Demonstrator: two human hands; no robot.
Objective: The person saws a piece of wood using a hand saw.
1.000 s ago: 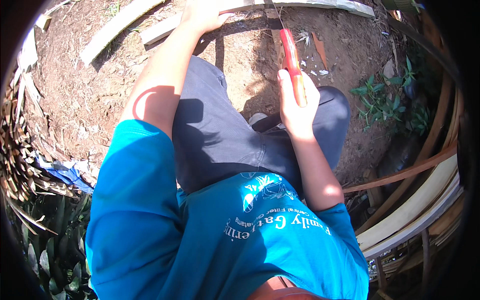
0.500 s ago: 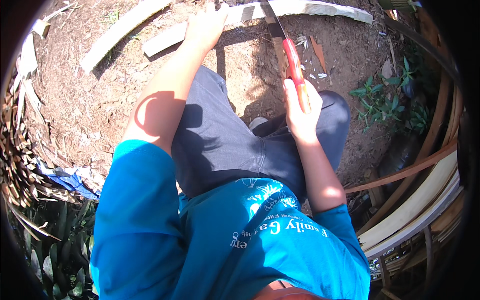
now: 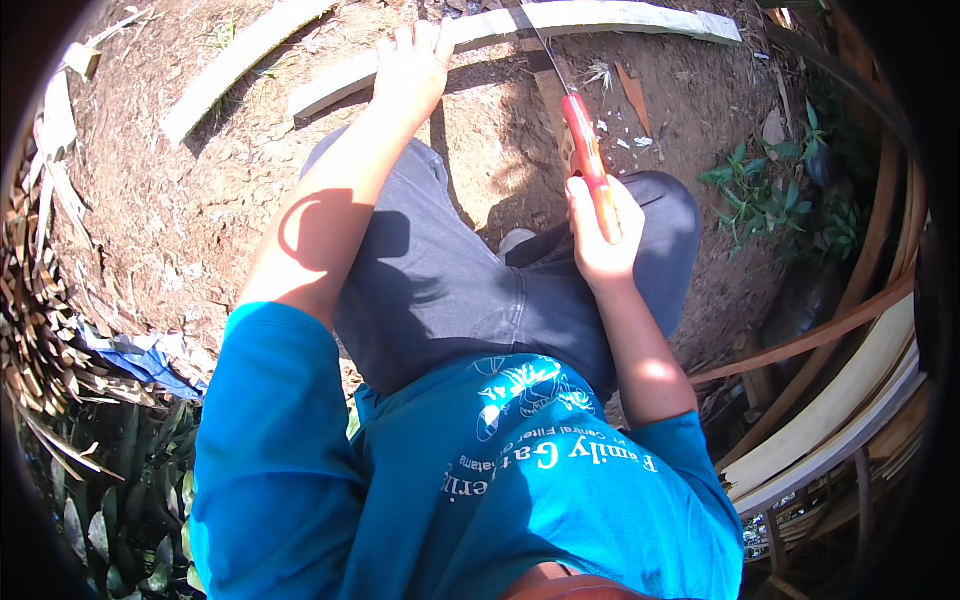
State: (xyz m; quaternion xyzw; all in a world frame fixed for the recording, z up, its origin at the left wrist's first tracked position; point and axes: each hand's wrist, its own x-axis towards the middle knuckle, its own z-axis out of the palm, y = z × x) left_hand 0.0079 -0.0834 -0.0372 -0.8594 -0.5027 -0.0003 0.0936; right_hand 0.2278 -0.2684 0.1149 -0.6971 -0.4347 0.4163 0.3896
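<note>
"Red-handled saw and right hand sit closer to the blue shirt than in the earlier frame."

"Grip?"

"Right, closed around the saw's handle. The left hand rests over the pale wooden strip; whether it clenches, I cannot tell."

"Saw's far end?"

"Overlapping the strip, at the view's upper edge."

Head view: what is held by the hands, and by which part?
The right hand holds a bladed tool by its red handle. The left hand lies across the pale wood strip; whether it grips cannot be told.
</note>
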